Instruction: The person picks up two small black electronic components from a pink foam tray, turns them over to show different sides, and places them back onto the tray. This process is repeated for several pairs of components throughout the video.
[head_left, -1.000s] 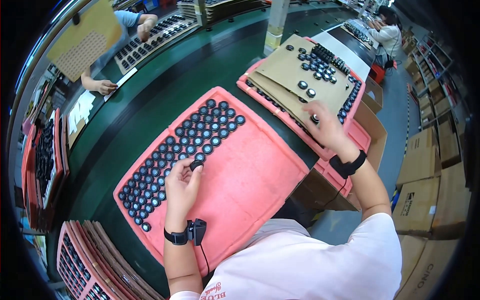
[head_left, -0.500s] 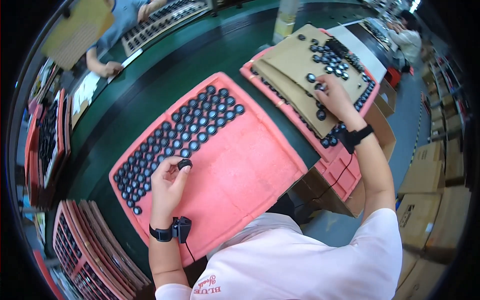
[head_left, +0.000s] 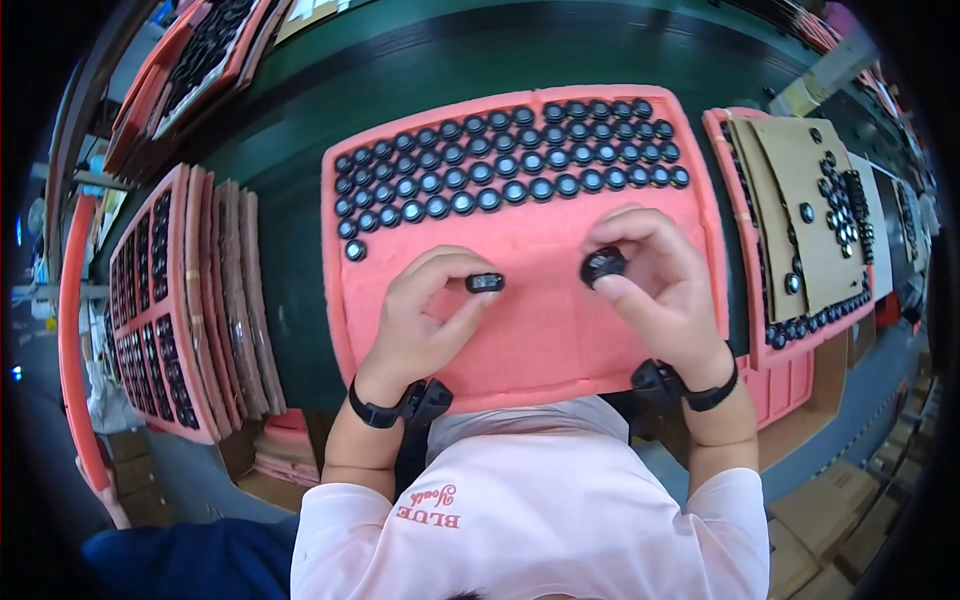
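Over the bare front half of a pink foam tray [head_left: 540, 345], my two hands face each other a short way apart. My left hand [head_left: 420, 315] pinches a small black round part [head_left: 485, 283] between thumb and fingertips, its edge turned toward me. Another black round part [head_left: 602, 266] is gripped by my right hand [head_left: 665, 290], tilted, with the fingers partly covering it. Beyond the hands, rows of similar black parts with shiny round tops [head_left: 514, 190] fill the tray's far half. One lone part [head_left: 355, 250] begins a nearer row at the left.
To the right, a second pink tray [head_left: 745, 230] carries cardboard sheets [head_left: 785, 180] with loose black parts on top. Stacked filled trays [head_left: 200, 300] stand on edge at the left. A dark green work surface [head_left: 290, 200] runs beneath, with cardboard boxes [head_left: 825, 515] lower right.
My right hand has come from the cardboard at the right to above the middle tray, bringing a black part. My left hand still holds its part. The head view has turned right.
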